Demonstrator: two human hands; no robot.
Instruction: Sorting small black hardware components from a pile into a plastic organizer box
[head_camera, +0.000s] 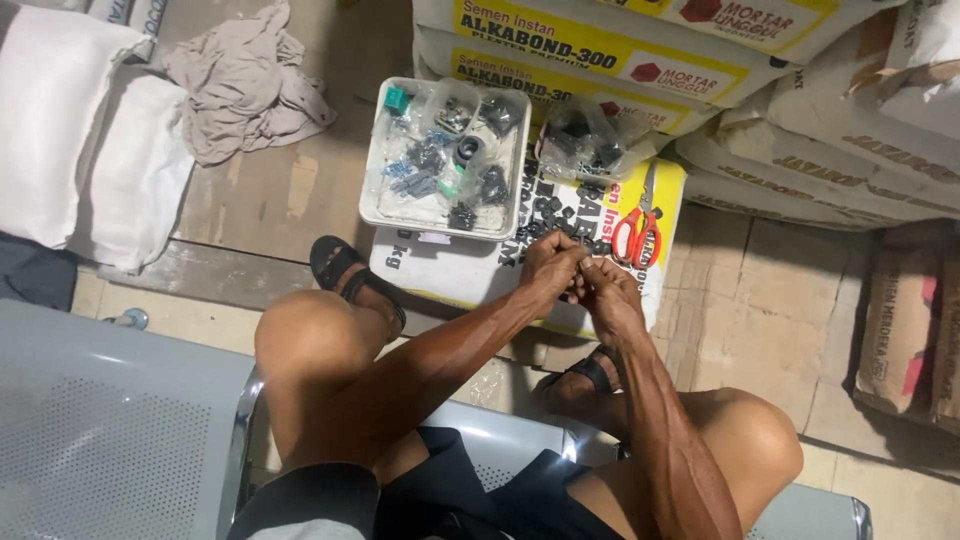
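Both hands meet just above a scatter of small black parts (560, 215) lying on a white and yellow sack (470, 272) on the floor. The left hand (548, 262) and the right hand (608, 290) touch at the fingertips, and the fingers of both are curled in on something small and dark held between them. It looks like one of the black parts, but the piece itself is almost wholly covered by the fingers, so its shape and how it is gripped cannot be told.

To work such a small piece well, it seems wise to keep it low over the sack, so a dropped part lands among the others and does not roll off onto the floor tiles, and to pinch near the tips, where the piece can be seen.

Just beyond the hands lie red-handled scissors (637, 232), blades pointing away. Left of them sits a white tray (372, 175) full of clear packets of dark and blue bits, and a clear bag (585, 140) of black parts rests against stacked sacks (800, 90). A crumpled cloth (245, 85) lies far left. The person sits on a grey metal bench (110, 430), sandalled feet by the sack.

The packets' contents are too small to name.
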